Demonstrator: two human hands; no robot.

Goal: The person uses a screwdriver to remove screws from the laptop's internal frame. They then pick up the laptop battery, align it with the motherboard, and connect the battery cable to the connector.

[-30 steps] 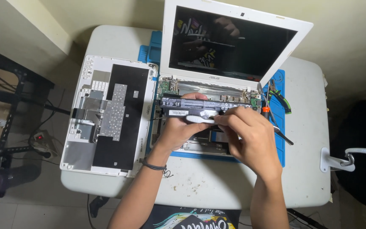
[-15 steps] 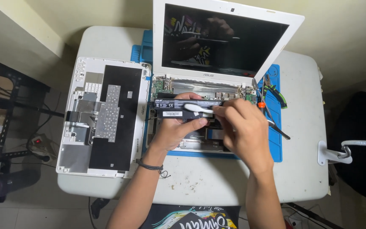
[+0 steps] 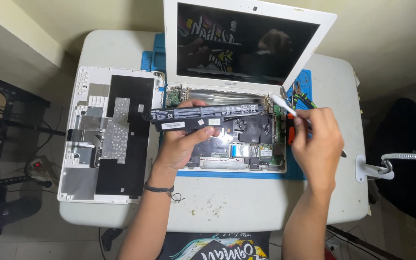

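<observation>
- Your left hand [image 3: 181, 144] is gripping the long black battery pack [image 3: 208, 115], fingers wrapped around its left part, thumb underneath and fingertips curling over the top edge.
- The battery pack is lying crosswise over the opened white laptop [image 3: 227, 139], along the back of its exposed base just below the hinge; you are holding it at a slight tilt, its left end reaching past the laptop's left edge.
- Your right hand [image 3: 316, 139] is closing on a thin white tool [image 3: 283, 104], pinching it between the fingers, its tip pointing at the laptop's right hinge corner, just beside the battery pack's right end.
- An orange-handled tool [image 3: 290, 135] is resting at the laptop's right edge, partly hidden under your right hand.
- The laptop's screen is standing open and dark behind the base.
- The removed keyboard cover [image 3: 107, 135] is lying face down to the left of the laptop, touching its left side.
- A blue work mat [image 3: 237, 174] is showing under the laptop, on the white table [image 3: 246, 202].
- A white gooseneck clamp [image 3: 376, 171] is sitting well to the laptop's right, at the table's edge.
</observation>
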